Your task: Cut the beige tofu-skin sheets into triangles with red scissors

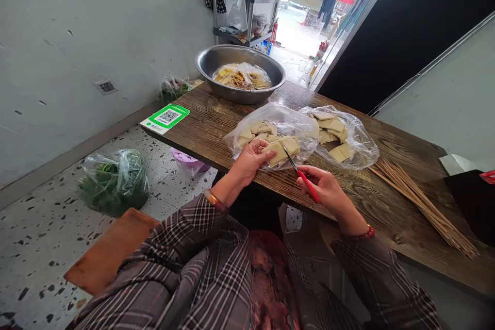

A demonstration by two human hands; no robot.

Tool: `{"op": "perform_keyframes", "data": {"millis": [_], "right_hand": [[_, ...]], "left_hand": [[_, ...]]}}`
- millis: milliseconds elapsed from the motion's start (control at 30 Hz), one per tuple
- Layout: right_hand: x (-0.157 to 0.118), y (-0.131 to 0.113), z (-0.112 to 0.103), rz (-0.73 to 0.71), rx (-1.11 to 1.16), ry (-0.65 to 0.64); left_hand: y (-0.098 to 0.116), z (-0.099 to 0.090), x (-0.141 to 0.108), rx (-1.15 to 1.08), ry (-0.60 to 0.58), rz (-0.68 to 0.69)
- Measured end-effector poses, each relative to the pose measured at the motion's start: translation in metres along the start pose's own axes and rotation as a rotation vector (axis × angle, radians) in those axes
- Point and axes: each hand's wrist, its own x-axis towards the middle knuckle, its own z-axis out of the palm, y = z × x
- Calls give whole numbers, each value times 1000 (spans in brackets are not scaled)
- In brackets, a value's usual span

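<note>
In my left hand is a flat, pale tan sheet of what looks like tofu skin, pinched at its left side. My right hand grips red-handled scissors, whose dark blades point up and left against the sheet. Whether the blades are parted, I cannot tell. Just behind the held sheet, a clear plastic bag lies spread with more tan pieces in it. Beside it on the right, a second clear bag holds cut tan squares.
A steel basin with bagged food stands at the table's far end. Thin wooden skewers lie at the right of the wooden table. A green QR card sits at the left corner. Bagged greens and a brown stool are on the left.
</note>
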Motion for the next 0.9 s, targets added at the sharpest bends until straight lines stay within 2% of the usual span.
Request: {"op": "perform_keyframes", "data": {"millis": [233,500,900], "right_hand": [[8,-5,3,62,85,-36],[7,-4,4,96,113,-20],[12,-8,8,111,98,-14]], "left_hand": [[0,-3,1,39,-80,-8],[-4,-10,4,42,-105,-13],[-4,-12,2,73,-130,-11]]}}
